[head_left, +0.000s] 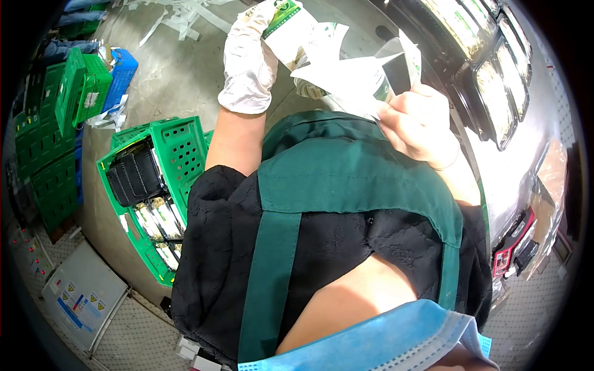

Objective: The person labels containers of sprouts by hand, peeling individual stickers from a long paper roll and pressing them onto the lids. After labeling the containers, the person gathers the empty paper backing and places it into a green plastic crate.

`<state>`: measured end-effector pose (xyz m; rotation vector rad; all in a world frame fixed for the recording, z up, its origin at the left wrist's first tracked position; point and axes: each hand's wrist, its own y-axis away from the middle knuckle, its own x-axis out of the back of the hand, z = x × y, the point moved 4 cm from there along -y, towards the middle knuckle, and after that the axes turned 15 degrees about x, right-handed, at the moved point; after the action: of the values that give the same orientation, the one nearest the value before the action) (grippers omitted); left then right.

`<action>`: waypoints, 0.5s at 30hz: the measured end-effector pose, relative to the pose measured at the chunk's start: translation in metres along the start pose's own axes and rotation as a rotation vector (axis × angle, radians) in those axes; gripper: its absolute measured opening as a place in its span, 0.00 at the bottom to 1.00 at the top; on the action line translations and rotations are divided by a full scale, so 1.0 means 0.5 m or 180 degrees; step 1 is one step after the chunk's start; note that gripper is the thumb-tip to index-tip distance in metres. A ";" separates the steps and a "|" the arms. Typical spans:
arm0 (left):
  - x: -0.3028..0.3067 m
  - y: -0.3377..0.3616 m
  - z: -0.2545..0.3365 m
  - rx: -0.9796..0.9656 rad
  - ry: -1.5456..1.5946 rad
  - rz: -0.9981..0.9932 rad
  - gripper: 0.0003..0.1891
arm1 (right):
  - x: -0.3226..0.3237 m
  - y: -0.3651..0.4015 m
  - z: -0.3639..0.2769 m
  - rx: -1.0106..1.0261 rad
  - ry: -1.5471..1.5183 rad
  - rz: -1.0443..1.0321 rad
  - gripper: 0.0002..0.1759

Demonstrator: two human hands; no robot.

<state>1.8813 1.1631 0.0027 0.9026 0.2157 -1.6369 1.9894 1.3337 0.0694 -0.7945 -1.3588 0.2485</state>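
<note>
My left hand (249,59), in a white glove, is closed at the top on one end of a strip of labels (286,26) with green print. The strip hangs in loose white curls in front of my green apron (359,167). My right hand (422,120), without a glove, pinches the other side of the curled strip between thumb and fingers. Part of the strip stands up above the right fingertips. Whether the curls form one continuous strip cannot be made out.
Packed black trays (493,99) with pale labels lie on the metal table at the right. A green crate (182,145) with black trays stands at my left. Stacked green crates (46,148), a blue crate (121,77) and scattered paper strips (179,18) lie beyond. A red-and-black device (512,244) sits lower right.
</note>
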 end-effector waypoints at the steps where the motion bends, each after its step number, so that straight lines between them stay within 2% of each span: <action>1: 0.000 0.002 -0.001 -0.0104 0.0057 -0.0029 0.15 | -0.002 0.001 -0.003 0.0033 -0.0009 -0.0089 0.04; 3: 0.020 -0.001 -0.007 -0.0209 0.0109 -0.0064 0.15 | -0.004 0.004 -0.007 0.0053 -0.0006 -0.0188 0.04; 5: 0.047 -0.017 -0.013 -0.0146 -0.0182 -0.0498 0.17 | -0.003 0.007 -0.012 0.0148 -0.0018 -0.0200 0.04; 6: 0.052 -0.023 -0.014 -0.0144 -0.0186 -0.0502 0.17 | -0.001 0.008 -0.014 0.0146 -0.0014 -0.0197 0.04; 8: 0.080 -0.035 -0.024 0.0193 0.1115 0.0096 0.14 | 0.006 0.009 -0.022 0.0323 -0.0096 -0.0120 0.04; 9: 0.095 -0.043 -0.020 0.0219 0.0921 0.0310 0.15 | 0.008 0.009 -0.024 0.0328 -0.0091 -0.0116 0.04; 11: 0.110 -0.049 -0.008 0.0126 0.1040 0.0164 0.16 | 0.022 0.014 -0.006 -0.0520 0.0222 0.0245 0.05; 12: 0.110 -0.046 -0.002 0.0010 0.0917 -0.0047 0.16 | 0.020 0.057 0.026 -0.2058 -0.1254 0.1031 0.07; 13: 0.104 -0.044 0.003 -0.0094 0.0804 -0.0285 0.17 | 0.011 0.089 0.048 -0.3104 -0.2024 0.1836 0.07; 14: 0.117 -0.056 0.011 -0.0210 0.0467 -0.0671 0.18 | 0.009 0.103 0.065 -0.3652 -0.2482 0.2370 0.06; 15: 0.120 -0.055 0.015 -0.0413 0.0246 -0.0174 0.18 | 0.007 0.117 0.078 -0.4171 -0.2933 0.2940 0.05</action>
<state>1.8531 1.1212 -0.0406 0.8679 0.3984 -1.6199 1.9703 1.3919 0.0350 -2.6574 -1.8598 0.4691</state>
